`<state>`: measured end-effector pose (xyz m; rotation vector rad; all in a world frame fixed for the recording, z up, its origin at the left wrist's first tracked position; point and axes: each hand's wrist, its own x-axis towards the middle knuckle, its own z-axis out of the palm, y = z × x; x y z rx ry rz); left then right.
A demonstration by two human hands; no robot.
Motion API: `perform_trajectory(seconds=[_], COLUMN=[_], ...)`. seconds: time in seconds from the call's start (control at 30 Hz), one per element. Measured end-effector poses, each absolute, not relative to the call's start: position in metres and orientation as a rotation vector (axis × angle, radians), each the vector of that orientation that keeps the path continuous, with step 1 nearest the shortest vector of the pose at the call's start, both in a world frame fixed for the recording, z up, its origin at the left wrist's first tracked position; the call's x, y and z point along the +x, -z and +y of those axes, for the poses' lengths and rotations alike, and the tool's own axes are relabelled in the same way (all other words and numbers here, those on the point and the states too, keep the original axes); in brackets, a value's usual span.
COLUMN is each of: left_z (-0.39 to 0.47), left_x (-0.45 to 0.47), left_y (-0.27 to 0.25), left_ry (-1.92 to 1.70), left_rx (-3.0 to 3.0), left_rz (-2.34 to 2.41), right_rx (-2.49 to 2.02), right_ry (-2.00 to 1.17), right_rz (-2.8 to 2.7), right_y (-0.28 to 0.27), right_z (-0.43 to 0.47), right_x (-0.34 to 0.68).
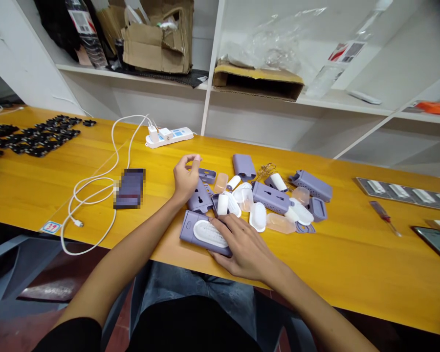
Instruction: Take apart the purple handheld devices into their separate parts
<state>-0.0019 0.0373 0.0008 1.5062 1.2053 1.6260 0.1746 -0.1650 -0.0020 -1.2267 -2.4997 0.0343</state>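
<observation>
My right hand [244, 244] is closed around the right end of a purple plastic housing [188, 230] with a white oval panel [205, 232] on its upper face. The housing is at the table's front edge. Farther back, my left hand [185, 183] has curled fingers, and what they hold, if anything, is hidden. A flat purple frame piece [208, 175] is right beside its thumb. Close by is another purple shell [200, 199] with dark keyhole slots. Around both hands are white oval covers [257, 217], translucent pieces [280, 223] and a slotted purple housing [271, 196].
A white power strip [172, 137] with a looped white cable [73, 205] lies left, near a pixelated phone-like object [130, 188]. Small black parts [40, 134] cover the far left. At right are a screwdriver [385, 217], a metal strip [407, 190] and a dark-screened device [434, 242].
</observation>
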Motion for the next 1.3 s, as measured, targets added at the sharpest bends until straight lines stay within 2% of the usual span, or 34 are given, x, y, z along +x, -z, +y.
perform_trajectory(seconds=[0.2,0.73,0.93,1.13,1.3], left_z=[0.035,0.052,0.051,0.039,0.01], left_x=[-0.009,-0.015,-0.017,-0.013,0.006], left_y=[-0.007,0.004,0.002,-0.005,-0.017], left_ry=[-1.704,-1.639,-1.649,-1.729,-1.657], left_rx=[1.537,1.484,1.505,1.601,1.486], left_rz=[1.284,1.411,1.414,1.25,0.889], right_rx=[-1.239,-1.252,-1.091,-0.997,-1.019], right_ry=[-0.058,0.002,0.083,-0.017,-0.131], right_rz=[-2.497,-2.49,-2.349,-2.035,-1.764], right_y=[0.004,0.006,0.011,0.008,0.017], right_z=[-0.152,-0.108,-0.111,-0.12,-0.121], right_x=[0.178,0.2,0.206,0.207,0.197])
